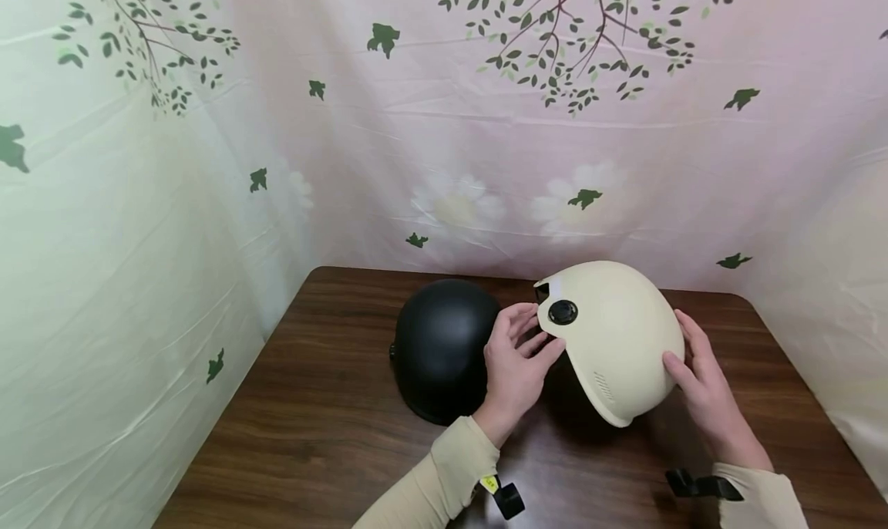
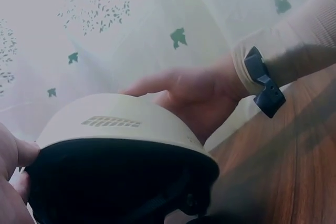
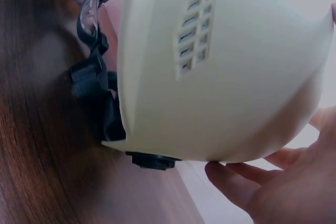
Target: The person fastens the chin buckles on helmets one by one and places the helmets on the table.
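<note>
A cream helmet (image 1: 620,344) is held tilted over the table between both hands, a dark round knob on its side. My left hand (image 1: 515,359) grips its edge below the knob, thumb and fingers at the rim. On the opposite side, my right hand (image 1: 709,394) holds the rounded shell, thumb on the near surface and fingers behind. The left wrist view looks into the dark inside of the helmet (image 2: 131,116), past a grid of vents. In the right wrist view a black strap (image 3: 89,80) with a buckle hangs below the helmet's rim (image 3: 126,77).
A black helmet (image 1: 444,352) sits on the brown wooden table (image 1: 312,429), left of the cream one and close to my left hand. A printed cloth (image 1: 347,166) with leaves and birds hangs behind the table and at both sides. Black camera straps (image 1: 704,485) circle both wrists.
</note>
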`<state>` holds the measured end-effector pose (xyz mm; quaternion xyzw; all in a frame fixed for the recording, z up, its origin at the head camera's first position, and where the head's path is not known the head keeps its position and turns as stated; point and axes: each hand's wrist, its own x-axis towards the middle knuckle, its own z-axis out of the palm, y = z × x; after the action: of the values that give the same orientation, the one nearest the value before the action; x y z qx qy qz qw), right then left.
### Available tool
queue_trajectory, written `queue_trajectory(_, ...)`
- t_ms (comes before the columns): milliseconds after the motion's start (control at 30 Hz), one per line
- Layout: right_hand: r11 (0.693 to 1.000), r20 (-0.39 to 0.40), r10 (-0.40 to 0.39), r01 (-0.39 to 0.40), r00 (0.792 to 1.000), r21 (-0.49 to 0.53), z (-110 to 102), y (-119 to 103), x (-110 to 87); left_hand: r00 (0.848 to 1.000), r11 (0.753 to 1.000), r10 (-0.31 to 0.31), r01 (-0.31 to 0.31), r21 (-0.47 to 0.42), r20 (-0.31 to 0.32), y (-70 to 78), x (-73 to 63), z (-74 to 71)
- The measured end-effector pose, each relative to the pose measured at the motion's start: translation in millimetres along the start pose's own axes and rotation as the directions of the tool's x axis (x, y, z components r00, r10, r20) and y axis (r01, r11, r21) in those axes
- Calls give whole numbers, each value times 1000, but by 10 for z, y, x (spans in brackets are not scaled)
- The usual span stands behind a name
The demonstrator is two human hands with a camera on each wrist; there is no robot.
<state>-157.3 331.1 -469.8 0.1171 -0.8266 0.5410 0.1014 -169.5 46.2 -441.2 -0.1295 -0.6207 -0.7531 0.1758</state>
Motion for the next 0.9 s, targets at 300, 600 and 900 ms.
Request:
queue_trajectory(300, 999, -3, 9, -9, 1000, 36, 0, 26, -33, 999, 1000, -9, 9, 4, 34, 25, 18, 46)
queue_trajectory(600, 998, 52, 21, -24, 998, 65, 13, 23, -44, 998, 999, 3, -5, 31, 67, 34, 65, 68)
queue_trajectory(900, 994, -41, -83, 80, 996, -69, 59, -90, -6, 998, 1000, -5, 6, -19, 67, 64, 131, 88)
